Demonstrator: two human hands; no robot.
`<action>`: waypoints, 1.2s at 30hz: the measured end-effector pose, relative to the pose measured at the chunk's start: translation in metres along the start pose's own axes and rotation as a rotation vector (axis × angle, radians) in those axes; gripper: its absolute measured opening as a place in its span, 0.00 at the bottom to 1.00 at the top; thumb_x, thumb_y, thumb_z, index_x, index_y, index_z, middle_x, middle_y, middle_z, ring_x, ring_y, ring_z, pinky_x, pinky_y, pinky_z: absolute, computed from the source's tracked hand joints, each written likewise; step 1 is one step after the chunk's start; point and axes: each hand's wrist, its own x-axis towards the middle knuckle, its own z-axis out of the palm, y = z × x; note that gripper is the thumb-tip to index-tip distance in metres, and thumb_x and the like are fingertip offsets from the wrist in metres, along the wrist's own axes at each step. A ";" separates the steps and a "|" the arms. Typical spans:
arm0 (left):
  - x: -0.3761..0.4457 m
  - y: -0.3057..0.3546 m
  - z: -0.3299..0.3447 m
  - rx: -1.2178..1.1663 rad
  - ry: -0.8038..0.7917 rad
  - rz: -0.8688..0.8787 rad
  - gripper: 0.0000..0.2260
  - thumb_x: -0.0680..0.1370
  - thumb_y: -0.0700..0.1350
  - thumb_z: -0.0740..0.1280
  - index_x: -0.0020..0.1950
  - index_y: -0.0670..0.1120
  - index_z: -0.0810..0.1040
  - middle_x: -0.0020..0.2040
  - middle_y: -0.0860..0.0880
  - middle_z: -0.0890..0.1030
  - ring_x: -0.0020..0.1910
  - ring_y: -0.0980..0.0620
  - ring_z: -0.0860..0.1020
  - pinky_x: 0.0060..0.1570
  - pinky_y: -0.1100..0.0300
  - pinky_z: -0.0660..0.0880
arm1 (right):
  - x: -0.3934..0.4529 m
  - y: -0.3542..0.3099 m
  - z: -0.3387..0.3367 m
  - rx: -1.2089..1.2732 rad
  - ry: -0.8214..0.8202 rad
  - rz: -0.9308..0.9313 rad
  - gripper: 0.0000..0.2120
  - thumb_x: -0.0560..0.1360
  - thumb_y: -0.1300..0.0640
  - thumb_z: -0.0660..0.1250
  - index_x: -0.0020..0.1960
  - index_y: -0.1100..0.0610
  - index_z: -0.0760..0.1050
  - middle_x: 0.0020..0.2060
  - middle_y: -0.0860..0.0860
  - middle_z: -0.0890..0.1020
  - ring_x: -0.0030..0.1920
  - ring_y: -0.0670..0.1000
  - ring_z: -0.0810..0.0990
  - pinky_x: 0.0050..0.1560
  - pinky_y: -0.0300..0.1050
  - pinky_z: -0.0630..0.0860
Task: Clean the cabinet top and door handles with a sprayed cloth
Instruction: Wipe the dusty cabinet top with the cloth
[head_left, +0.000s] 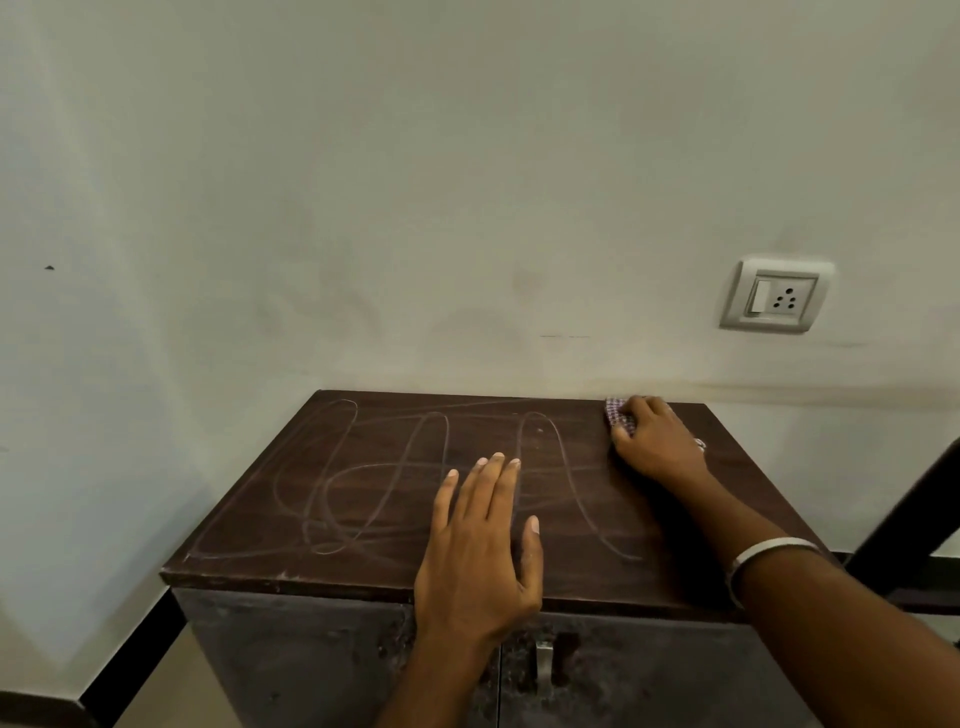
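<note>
A checkered cloth (619, 418) is gripped under the curled right hand (657, 441) at the cabinet top's (363, 499) far right corner; the left hand (480, 551) is laid flat, fingers straight, near the front edge.

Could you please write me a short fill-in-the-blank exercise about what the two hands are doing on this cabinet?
1. The right hand presses a checked cloth at the ____ right corner of the cabinet top.
2. The left hand lies ____ on the top, fingers straight.
3. A white ____ circles the right wrist.
4. One metal door handle shows ____ the top's front edge.

Missing words: back; flat; bangle; below
</note>
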 end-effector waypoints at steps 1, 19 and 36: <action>0.000 0.000 0.000 -0.001 -0.002 0.002 0.26 0.79 0.56 0.52 0.75 0.48 0.63 0.75 0.52 0.66 0.75 0.56 0.60 0.74 0.51 0.52 | 0.003 0.006 -0.001 -0.005 0.021 0.022 0.21 0.76 0.49 0.59 0.66 0.56 0.70 0.67 0.58 0.71 0.67 0.58 0.69 0.68 0.53 0.66; -0.001 -0.002 -0.001 -0.012 -0.006 0.005 0.25 0.79 0.55 0.53 0.76 0.49 0.62 0.76 0.53 0.64 0.76 0.57 0.58 0.74 0.51 0.52 | 0.022 -0.037 0.030 -0.098 -0.036 -0.157 0.26 0.80 0.48 0.54 0.76 0.55 0.62 0.75 0.57 0.63 0.75 0.55 0.60 0.76 0.48 0.51; -0.006 -0.049 -0.022 0.013 0.005 -0.048 0.25 0.79 0.54 0.52 0.75 0.49 0.64 0.74 0.53 0.67 0.74 0.58 0.61 0.74 0.51 0.52 | 0.008 -0.079 0.043 -0.072 -0.084 -0.183 0.26 0.80 0.47 0.54 0.76 0.53 0.62 0.76 0.55 0.62 0.76 0.55 0.58 0.77 0.49 0.50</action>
